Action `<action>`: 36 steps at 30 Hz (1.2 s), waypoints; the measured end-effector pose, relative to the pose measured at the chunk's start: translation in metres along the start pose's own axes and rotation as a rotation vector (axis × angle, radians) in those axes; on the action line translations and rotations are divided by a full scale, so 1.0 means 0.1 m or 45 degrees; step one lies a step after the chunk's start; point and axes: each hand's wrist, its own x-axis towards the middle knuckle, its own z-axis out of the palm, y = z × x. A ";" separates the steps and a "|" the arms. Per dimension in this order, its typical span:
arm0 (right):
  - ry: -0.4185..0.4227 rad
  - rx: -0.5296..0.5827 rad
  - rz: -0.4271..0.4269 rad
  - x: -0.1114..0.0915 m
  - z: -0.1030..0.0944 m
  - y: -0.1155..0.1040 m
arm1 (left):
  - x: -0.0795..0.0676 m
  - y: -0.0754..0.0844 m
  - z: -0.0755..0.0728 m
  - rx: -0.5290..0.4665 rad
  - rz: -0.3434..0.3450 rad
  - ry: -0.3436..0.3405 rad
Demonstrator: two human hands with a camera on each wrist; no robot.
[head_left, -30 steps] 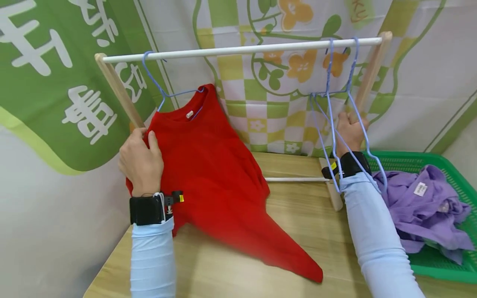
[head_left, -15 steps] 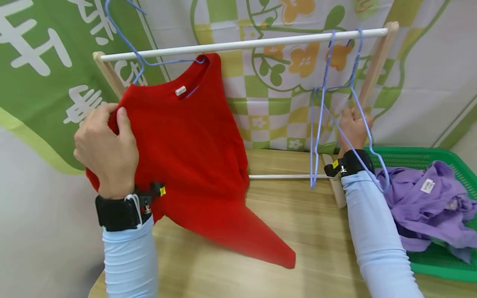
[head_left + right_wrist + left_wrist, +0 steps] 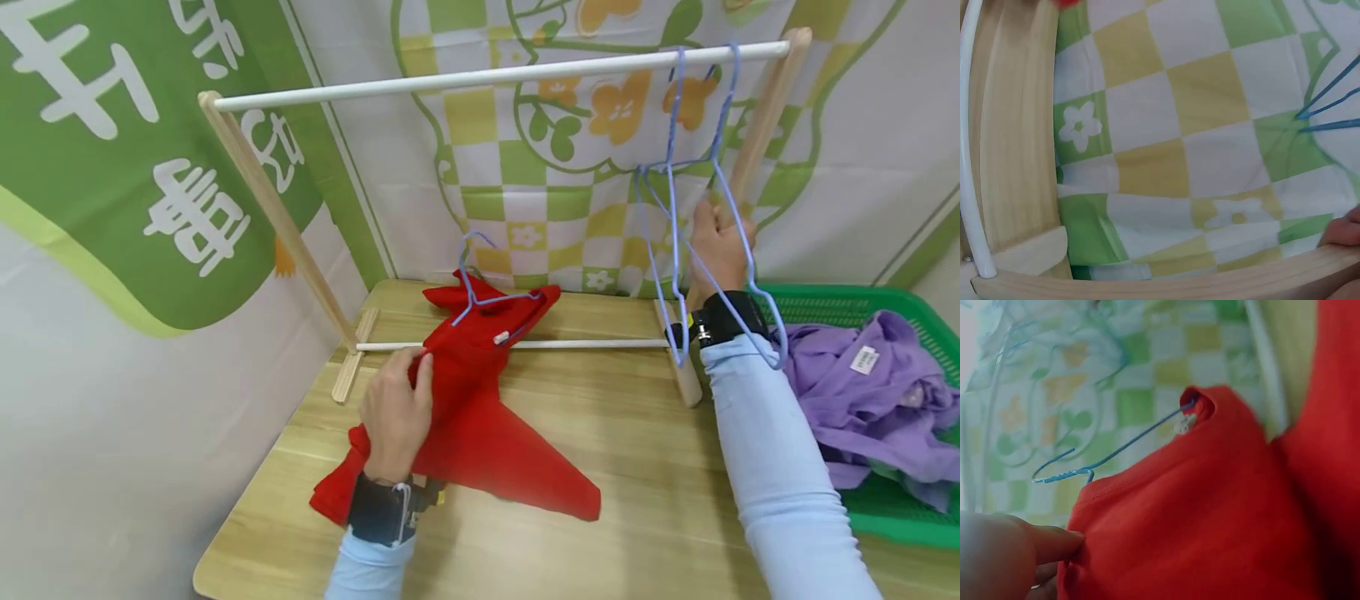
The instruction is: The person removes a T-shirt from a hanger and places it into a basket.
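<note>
My left hand (image 3: pixel 397 408) pinches the shoulder edge of a red shirt (image 3: pixel 465 375) in the head view. A blue wire hanger (image 3: pixel 1134 439) sits inside the shirt's neck, its hook free of the rod. The shirt hangs low before the rack's lower bar, one sleeve stretched to the right; part is hidden behind my hand. In the left wrist view, thumb and fingers hold the red cloth (image 3: pixel 1191 494). My right hand (image 3: pixel 720 246) grips the right wooden post (image 3: pixel 767 117) of a clothes rack, its fingers (image 3: pixel 1341 231) curled over the wood in the right wrist view.
Two blue hangers (image 3: pixel 672 200) dangle from the right end of the white top rod (image 3: pixel 480 77), before my right wrist. A green basket (image 3: pixel 892 537) with purple clothing (image 3: pixel 862 400) stands at right. A printed cloth (image 3: pixel 547 192) backs the wooden table (image 3: pixel 555 550).
My left hand first raised the red shirt leftward, lifting its hanger off the rod, then brought both down and to the right, below the top rod. My right hand stays on the post.
</note>
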 end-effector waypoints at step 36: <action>-0.933 -0.785 -0.148 -2.20 0.80 -0.37 | -0.73 0.66 0.36 -0.077 0.049 -0.303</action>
